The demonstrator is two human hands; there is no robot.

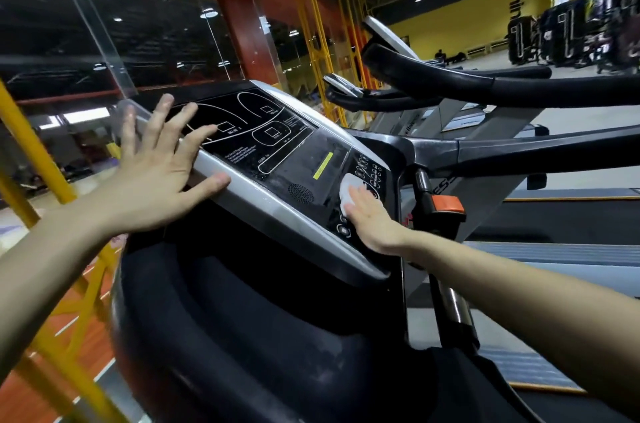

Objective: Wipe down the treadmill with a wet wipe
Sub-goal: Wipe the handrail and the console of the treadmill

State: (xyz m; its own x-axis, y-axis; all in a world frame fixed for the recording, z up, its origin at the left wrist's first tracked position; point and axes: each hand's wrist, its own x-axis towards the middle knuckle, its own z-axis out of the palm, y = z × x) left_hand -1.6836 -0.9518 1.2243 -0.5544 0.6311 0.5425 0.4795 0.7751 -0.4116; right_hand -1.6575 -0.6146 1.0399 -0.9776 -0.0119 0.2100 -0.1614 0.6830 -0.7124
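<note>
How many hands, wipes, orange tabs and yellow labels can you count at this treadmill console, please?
2 bare hands: left hand, right hand
1 white wet wipe
1 orange plastic tab
1 yellow rectangular label
Total: 5

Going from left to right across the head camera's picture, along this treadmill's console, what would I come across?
left hand → yellow-green sticker → white wet wipe → orange clip → black handlebar
</note>
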